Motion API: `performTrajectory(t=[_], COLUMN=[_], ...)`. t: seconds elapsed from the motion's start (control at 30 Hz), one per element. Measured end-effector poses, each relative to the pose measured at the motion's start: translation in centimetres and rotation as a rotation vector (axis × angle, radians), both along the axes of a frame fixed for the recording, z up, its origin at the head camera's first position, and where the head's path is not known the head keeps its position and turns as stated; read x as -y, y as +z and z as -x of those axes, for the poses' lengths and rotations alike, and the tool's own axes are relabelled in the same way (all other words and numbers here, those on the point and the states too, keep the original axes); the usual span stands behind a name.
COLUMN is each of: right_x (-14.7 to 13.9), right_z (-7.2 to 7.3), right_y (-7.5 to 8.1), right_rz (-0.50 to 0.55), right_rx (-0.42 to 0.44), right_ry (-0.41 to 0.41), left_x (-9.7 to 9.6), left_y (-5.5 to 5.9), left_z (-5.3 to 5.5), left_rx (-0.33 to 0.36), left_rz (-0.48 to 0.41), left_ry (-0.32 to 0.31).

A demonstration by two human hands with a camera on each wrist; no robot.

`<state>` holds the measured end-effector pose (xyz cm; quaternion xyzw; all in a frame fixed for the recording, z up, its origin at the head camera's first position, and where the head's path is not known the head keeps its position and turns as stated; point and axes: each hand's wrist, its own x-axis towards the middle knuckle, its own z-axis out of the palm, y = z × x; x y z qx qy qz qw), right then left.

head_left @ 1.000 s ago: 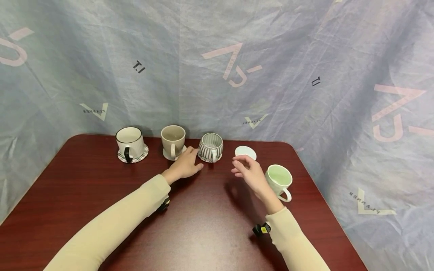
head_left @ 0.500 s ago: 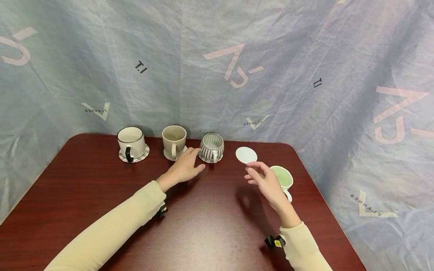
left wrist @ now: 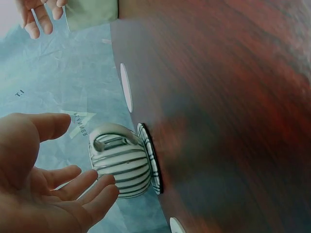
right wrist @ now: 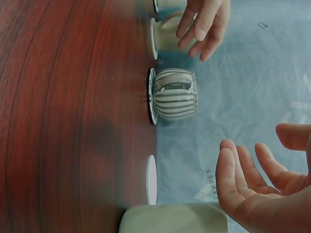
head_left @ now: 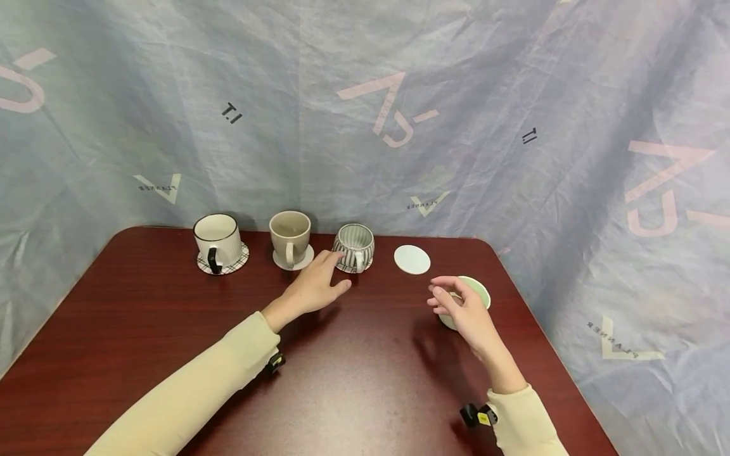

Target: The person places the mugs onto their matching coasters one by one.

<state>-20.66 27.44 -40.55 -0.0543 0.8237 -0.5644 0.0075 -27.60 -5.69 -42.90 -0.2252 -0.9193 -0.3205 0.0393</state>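
Observation:
In the head view my left hand (head_left: pixel 310 286) hovers just in front of a small round striped mug (head_left: pixel 367 246), its fingertips overlapping the mug's left side. The left wrist view shows the fingers relaxed, with nothing in them, beside the mug's handle (left wrist: pixel 114 130). That mug stands upright on a patterned coaster (left wrist: pixel 150 162). My right hand (head_left: pixel 469 320), loosely bent and holding nothing, is over the near left side of a pale green mug (head_left: pixel 479 291) and hides much of it, handle included. Behind that mug lies a bare white round coaster (head_left: pixel 412 259).
Left of the striped mug, a beige mug (head_left: pixel 289 237) stands on a white coaster (head_left: pixel 305 258). Farther left, a white mug (head_left: pixel 222 247) with a black handle sits on a checked coaster (head_left: pixel 242 258). A grey printed cloth (head_left: pixel 302 126) hangs behind the brown table (head_left: pixel 342 380).
My right hand has moved right and toward me, from beside the white coaster to over the green mug. The left hand has drawn slightly toward me. The mugs stay put.

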Motion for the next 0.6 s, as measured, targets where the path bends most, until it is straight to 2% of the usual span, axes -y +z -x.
performTrajectory(t=[0.2,0.33,0.6], right_x=[-1.0,-1.5,-2.8], right_z=[-0.4,-1.1,-2.3], right_y=[-0.1,-0.2,0.3], right_rz=[-0.002,-0.009,0.001], right_rx=[-0.013,-0.043,-0.054], right_ry=[-0.019,-0.029,-0.072], left_x=[-0.6,-1.0,-1.7], left_y=[0.1,0.1,0.3], left_z=[-0.5,-0.7,-1.1], left_rx=[-0.002,0.012,-0.006], left_rz=[-0.019,-0.025,-0.036], left_ry=[-0.021,-0.037,-0.051])
